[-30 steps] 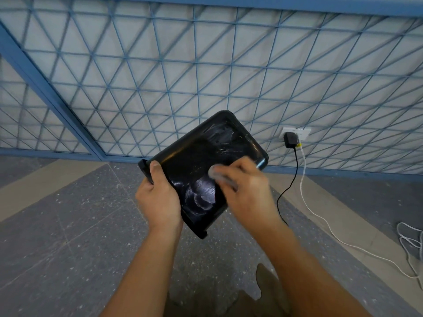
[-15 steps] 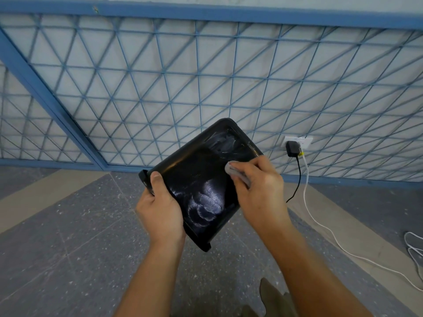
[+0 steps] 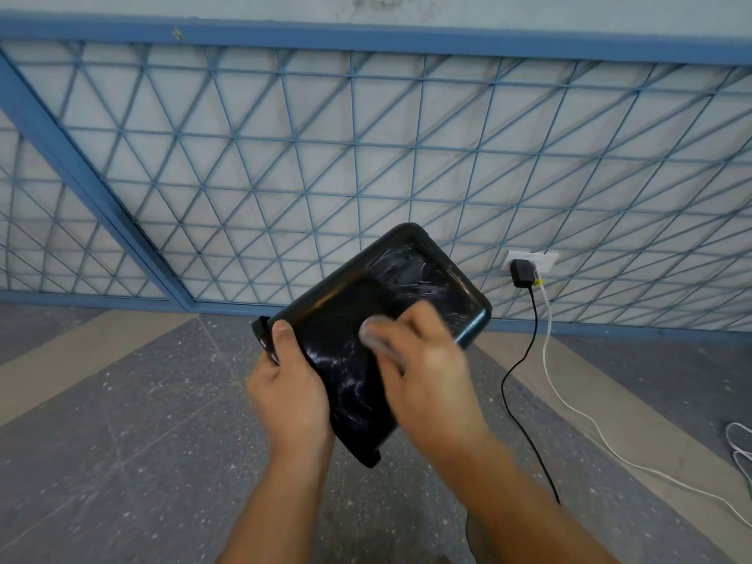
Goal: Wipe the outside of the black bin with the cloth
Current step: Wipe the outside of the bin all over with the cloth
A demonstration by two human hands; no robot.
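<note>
Head view: black bin (image 3: 346,372) in left hand (image 3: 291,390) grip, right hand (image 3: 423,376) clenching cloth (image 3: 372,331) mid-face; far streaks unwiped, wiping seemingly part done.

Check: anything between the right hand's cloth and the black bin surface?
Nothing visible. The right hand presses the cloth straight onto the black bin. The left hand grips the bin's left edge, clear of the wiped face.
</note>
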